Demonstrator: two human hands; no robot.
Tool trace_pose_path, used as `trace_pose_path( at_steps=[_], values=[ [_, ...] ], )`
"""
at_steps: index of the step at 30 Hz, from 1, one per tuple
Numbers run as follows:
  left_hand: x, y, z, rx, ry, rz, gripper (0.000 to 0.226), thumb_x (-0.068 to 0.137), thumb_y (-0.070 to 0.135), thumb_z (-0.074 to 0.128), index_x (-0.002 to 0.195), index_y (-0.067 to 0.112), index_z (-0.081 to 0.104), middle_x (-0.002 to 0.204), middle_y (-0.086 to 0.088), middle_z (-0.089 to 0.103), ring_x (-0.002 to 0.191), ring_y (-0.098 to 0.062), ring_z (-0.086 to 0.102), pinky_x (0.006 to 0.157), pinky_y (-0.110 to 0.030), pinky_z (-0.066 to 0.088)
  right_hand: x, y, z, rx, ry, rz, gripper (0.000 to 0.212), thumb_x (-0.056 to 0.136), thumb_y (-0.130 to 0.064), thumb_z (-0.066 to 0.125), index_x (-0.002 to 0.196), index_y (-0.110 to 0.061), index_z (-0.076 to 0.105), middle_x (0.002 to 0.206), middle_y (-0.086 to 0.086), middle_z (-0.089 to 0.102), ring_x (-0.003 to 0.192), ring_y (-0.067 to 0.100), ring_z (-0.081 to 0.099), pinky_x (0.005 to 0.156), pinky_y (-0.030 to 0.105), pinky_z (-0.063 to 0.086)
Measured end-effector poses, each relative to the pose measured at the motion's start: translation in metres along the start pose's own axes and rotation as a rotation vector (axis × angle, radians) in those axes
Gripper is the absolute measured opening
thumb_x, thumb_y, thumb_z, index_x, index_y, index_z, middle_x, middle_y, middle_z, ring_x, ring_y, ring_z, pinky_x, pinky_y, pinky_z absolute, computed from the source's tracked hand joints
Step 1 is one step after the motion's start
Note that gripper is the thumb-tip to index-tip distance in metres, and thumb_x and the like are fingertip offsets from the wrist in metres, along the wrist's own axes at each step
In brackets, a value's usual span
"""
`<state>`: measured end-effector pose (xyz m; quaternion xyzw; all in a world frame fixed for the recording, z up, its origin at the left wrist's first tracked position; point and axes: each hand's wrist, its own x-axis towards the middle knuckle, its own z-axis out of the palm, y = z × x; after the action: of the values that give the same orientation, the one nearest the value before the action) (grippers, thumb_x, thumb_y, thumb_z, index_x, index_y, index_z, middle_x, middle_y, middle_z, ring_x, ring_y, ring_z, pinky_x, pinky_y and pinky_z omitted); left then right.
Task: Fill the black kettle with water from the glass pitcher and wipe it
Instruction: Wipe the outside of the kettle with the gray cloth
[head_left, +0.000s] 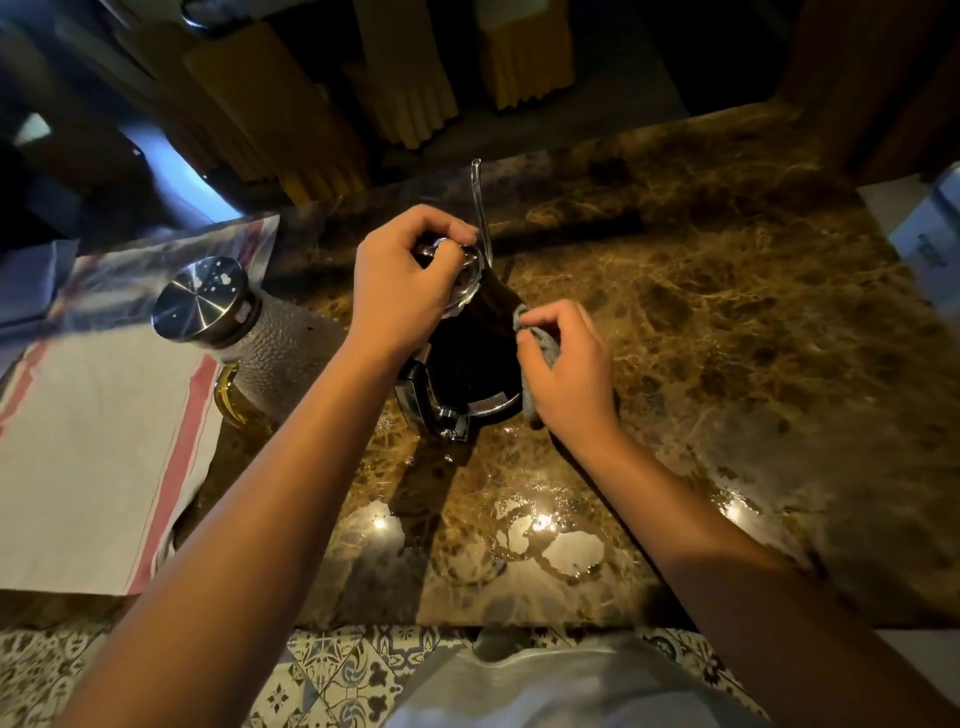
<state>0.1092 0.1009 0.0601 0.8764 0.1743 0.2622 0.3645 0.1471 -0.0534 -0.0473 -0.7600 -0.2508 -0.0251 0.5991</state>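
Black kettle (470, 364): upright on the marble counter (727, 322), between the two hands; dark body, chrome handle fitting on the near side; lid metal, at the top, largely covered by the left hand.

Left hand (400, 280): fingers curled over the kettle's lid (462, 270), grasping it from above; forearm crosses in from the lower left.

Right hand (563, 364): fingertips pinching a grey cloth (540, 343), the cloth pressed against the kettle's right flank, directly right of and below the left hand's grip; part of the cloth hangs beneath the palm toward the counter.

Clear tube (480, 202): thin, transparent, rising just beyond the left hand's grip, behind the lid; its lower end hidden.

Glass pitcher (280, 353): textured clear body, steel cap (200, 299) with droplets; left of the left wrist, close beside the forearm, apart from the kettle; whether it contains water cannot be told.

Towel (98, 457): pale with red stripes, flat on the counter, further left beyond the pitcher.

Wet rings and puddles (550, 545): on the counter nearer the person, between the two forearms.

Patterned floor tiles (332, 675): below the counter edge.
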Motion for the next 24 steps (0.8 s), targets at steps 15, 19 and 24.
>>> trace_pose_path(
  at_steps=[15, 19, 24],
  values=[
    [0.0, 0.0, 0.001, 0.014, 0.008, 0.002, 0.015, 0.096, 0.014, 0.059, 0.1, 0.02, 0.071, 0.104, 0.01, 0.075, 0.103, -0.001, 0.07, 0.092, -0.02, 0.055, 0.011, -0.025, 0.002, 0.105, -0.016, -0.036, 0.012, 0.093, -0.006, 0.067, 0.104, -0.01, 0.067, 0.105, -0.001, 0.066, 0.096, 0.004, 0.062, 0.085, 0.016, 0.049],
    [0.0, 0.0, 0.0, 0.002, 0.004, -0.013, 0.015, 0.095, 0.014, 0.059, 0.099, 0.022, 0.072, 0.105, 0.011, 0.075, 0.104, -0.001, 0.069, 0.093, -0.019, 0.054, 0.005, 0.009, 0.004, 0.013, -0.043, 0.24, 0.01, 0.101, -0.016, 0.06, 0.103, -0.026, 0.061, 0.112, -0.006, 0.063, 0.094, -0.002, 0.058, 0.082, 0.025, 0.053],
    [0.001, -0.001, 0.001, 0.009, 0.0, -0.011, 0.016, 0.095, 0.015, 0.059, 0.099, 0.023, 0.072, 0.105, 0.013, 0.075, 0.104, -0.001, 0.069, 0.095, -0.022, 0.054, 0.02, 0.007, -0.016, 0.113, 0.012, 0.438, 0.015, 0.097, -0.012, 0.066, 0.097, -0.027, 0.064, 0.096, -0.013, 0.066, 0.084, -0.002, 0.061, 0.075, 0.029, 0.054]
  ],
)
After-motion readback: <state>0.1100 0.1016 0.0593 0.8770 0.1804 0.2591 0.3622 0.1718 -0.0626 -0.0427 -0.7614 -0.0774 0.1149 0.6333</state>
